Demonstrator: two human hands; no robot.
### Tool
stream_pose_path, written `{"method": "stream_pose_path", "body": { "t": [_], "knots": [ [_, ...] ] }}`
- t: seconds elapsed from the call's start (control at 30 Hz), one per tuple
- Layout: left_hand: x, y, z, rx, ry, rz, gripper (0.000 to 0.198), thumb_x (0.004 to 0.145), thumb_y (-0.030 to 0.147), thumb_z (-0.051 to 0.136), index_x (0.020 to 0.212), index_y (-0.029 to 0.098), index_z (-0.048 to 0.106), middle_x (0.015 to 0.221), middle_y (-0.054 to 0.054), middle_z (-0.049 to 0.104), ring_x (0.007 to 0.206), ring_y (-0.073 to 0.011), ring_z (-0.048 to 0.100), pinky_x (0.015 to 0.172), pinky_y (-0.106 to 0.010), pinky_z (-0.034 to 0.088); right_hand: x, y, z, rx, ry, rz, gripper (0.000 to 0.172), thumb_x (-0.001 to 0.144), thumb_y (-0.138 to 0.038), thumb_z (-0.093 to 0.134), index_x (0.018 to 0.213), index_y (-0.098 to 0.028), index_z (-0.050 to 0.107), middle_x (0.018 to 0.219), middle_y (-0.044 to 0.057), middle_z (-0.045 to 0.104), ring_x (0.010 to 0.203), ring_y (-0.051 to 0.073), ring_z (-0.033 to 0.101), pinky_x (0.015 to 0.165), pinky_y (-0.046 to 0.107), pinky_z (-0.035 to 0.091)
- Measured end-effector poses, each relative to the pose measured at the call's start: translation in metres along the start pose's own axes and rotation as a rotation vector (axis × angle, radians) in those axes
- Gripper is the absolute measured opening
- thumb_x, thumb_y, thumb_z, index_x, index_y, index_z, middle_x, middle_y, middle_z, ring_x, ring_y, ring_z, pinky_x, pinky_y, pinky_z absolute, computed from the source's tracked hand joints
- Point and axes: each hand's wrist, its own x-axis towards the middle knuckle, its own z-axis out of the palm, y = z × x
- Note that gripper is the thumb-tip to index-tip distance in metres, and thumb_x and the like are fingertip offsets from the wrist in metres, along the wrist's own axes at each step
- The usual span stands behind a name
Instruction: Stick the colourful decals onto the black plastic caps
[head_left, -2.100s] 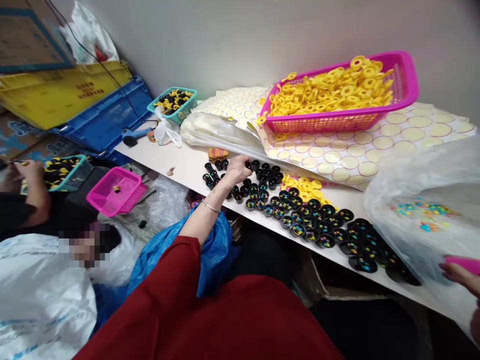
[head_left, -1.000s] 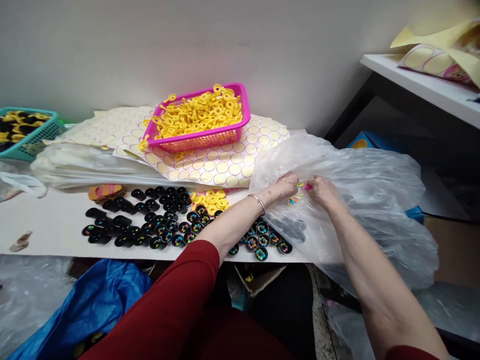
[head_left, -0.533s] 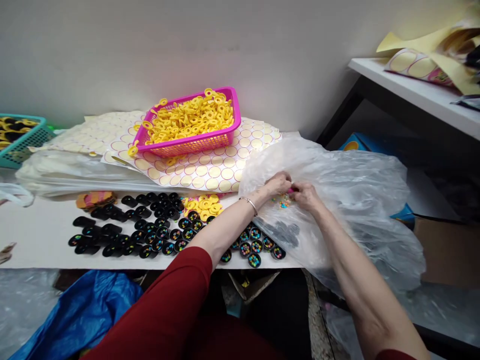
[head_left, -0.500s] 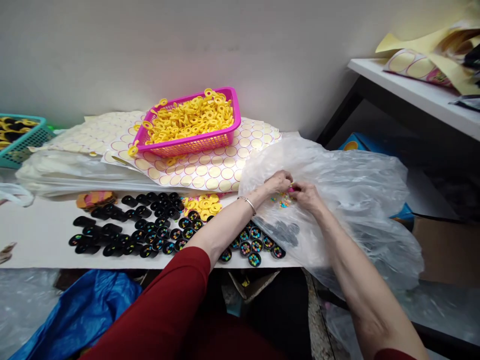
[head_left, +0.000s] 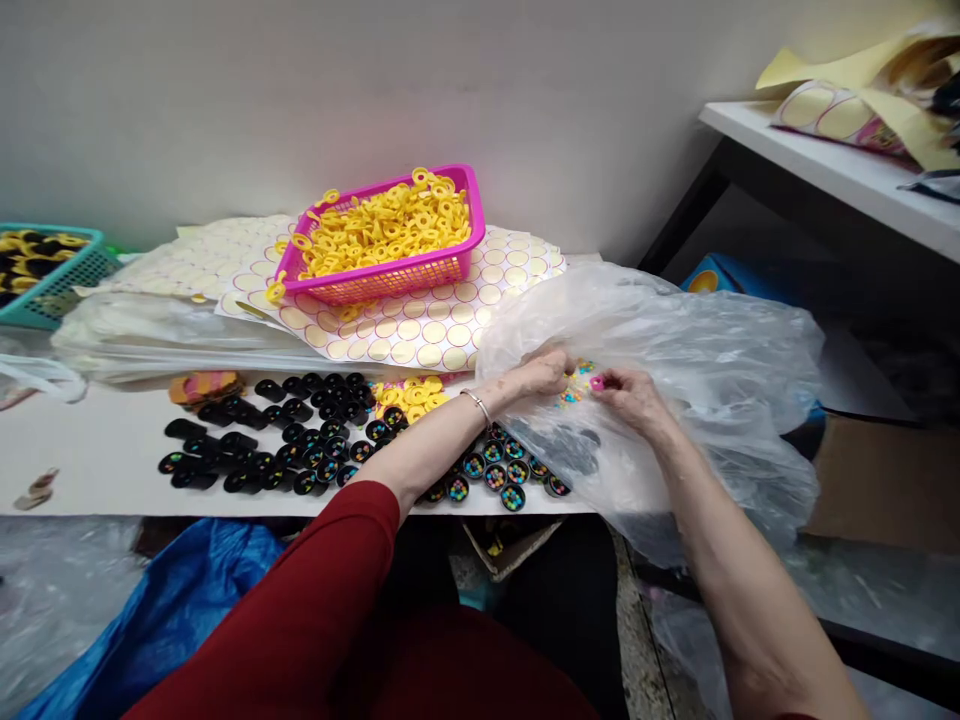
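My right hand (head_left: 632,396) pinches a small pink cup-like piece (head_left: 597,383) between its fingertips, over a clear plastic bag (head_left: 660,320). Small multicoloured beads (head_left: 571,392) lie in a heap on the plastic, between my two hands. At the left side of this heap is my left hand (head_left: 546,372), its fingers curled together; whatever they hold is hidden. Below my left forearm stand several black cups (head_left: 495,477) with coloured beads inside. More black cups (head_left: 240,440) stand or lie to the left, next to loose yellow rings (head_left: 412,396).
A pink basket (head_left: 390,283) full of yellow rings sits behind on sheets of round stickers (head_left: 431,330). A teal basket (head_left: 64,290) is at the far left. To the right, a white shelf (head_left: 810,150) juts out above a cardboard box (head_left: 885,490). Blue plastic (head_left: 172,600) hangs below the table.
My hands have drawn apart, the left one going left and the right one slightly right. The pink piece and the bead heap show more plainly now. The view has shifted a little.
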Motion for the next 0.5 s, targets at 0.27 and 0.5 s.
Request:
{"method": "stream_pose_path", "body": {
  "t": [0.27, 0.5],
  "knots": [
    [0.015, 0.016, 0.007, 0.247, -0.045, -0.064, 0.026, 0.082, 0.011, 0.056, 0.102, 0.01, 0.072, 0.098, -0.011, 0.07, 0.091, -0.0216, 0.062, 0.083, -0.031, 0.05, 0.002, -0.019, -0.002, -0.417, -0.08, 0.033, 0.028, 0.08, -0.025, 0.053, 0.09, -0.014, 0.077, 0.096, 0.016, 0.073, 0.088, 0.025, 0.064, 0.073, 0.03, 0.04],
    [0.015, 0.035, 0.008, 0.213, -0.018, -0.165, 0.021, 0.084, 0.018, 0.06, 0.099, 0.01, 0.073, 0.096, -0.011, 0.07, 0.089, -0.0194, 0.061, 0.075, -0.027, 0.047, 0.01, -0.04, 0.011, -0.58, -0.167, 0.021, 0.033, 0.08, -0.019, 0.055, 0.101, -0.015, 0.079, 0.095, 0.014, 0.074, 0.088, 0.025, 0.067, 0.07, 0.028, 0.041]
  ]
}}
